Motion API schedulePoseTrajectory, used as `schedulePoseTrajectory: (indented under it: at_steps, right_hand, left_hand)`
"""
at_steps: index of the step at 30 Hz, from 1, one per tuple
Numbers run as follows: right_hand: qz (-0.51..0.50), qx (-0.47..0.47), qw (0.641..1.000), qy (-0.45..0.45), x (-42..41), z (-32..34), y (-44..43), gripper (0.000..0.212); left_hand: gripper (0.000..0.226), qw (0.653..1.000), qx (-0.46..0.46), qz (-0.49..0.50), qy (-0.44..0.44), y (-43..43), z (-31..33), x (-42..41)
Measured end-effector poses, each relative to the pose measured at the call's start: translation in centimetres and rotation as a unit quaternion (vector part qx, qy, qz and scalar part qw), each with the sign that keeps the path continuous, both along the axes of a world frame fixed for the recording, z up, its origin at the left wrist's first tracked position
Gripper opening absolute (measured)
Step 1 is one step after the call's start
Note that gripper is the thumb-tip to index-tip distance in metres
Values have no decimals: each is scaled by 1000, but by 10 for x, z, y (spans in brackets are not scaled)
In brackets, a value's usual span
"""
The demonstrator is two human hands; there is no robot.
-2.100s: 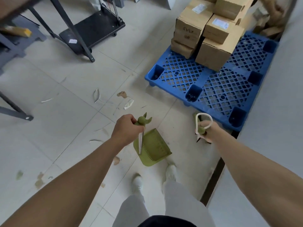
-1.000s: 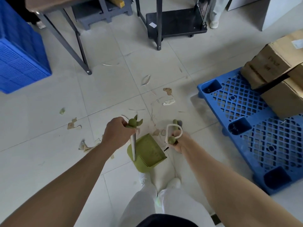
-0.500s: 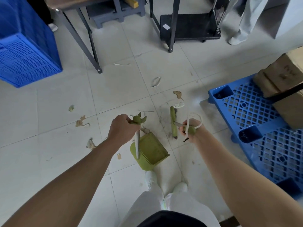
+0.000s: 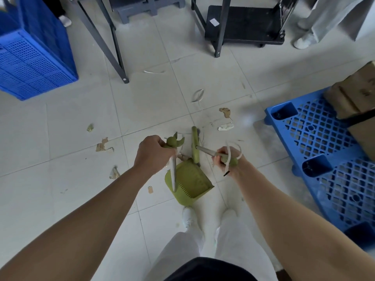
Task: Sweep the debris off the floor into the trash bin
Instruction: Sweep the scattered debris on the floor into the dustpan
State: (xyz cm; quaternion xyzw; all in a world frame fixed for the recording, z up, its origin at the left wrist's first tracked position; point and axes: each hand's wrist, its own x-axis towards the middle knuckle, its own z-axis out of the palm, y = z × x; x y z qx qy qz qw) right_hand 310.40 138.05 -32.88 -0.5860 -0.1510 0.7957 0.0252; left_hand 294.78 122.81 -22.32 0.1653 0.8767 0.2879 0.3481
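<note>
- One pale tiled floor [image 4: 142,102] fills the view, strewn with debris.
- A blue plastic lattice pallet [image 4: 324,138] lies at the right, with brown cardboard boxes [image 4: 353,102] stacked on its far end.
- A blue perforated plastic crate [image 4: 34,63] stands far left; its inside is hidden.
- A black platform cart [image 4: 243,23] and dark metal table legs [image 4: 113,47] stand across the far side.
- A green plastic dustpan [image 4: 192,183] rests on the floor just ahead of the person's white shoes [image 4: 188,218]; the left hand [image 4: 152,153] is clenched around the top of its metal handle.
- A green broom head [image 4: 195,145] stands just beside the dustpan's mouth; the right hand [image 4: 227,161] grips the broom handle's end.
- Torn brown cardboard scraps [image 4: 102,147] lie left of the dustpan, and white paper pieces [image 4: 225,126] lie beyond the broom head.
</note>
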Motion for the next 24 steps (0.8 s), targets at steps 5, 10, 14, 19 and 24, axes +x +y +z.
schedulePoseTrajectory:
  at_steps: [5,10,14,19,24]
  right_hand:
    - [-50,4,999,20,7,24,43,20]
    - [-56,127,984,-114,25,15,118,19]
    - [-59,151,980,-112,54,14,192,22]
    - [-17,141,984,-104,70,-5,256,29]
    - [99,81,989,-73,12,4,249,15]
  left_hand:
    - [25,1000,11,1,-2,40,5,4]
    - [25,1000,0,-4,24,96,11,20]
    - [27,999,-8,6,40,143,10,33]
    - [28,998,-20,39,48,186,2,47]
    - [29,995,-35,79,54,212,-5,53]
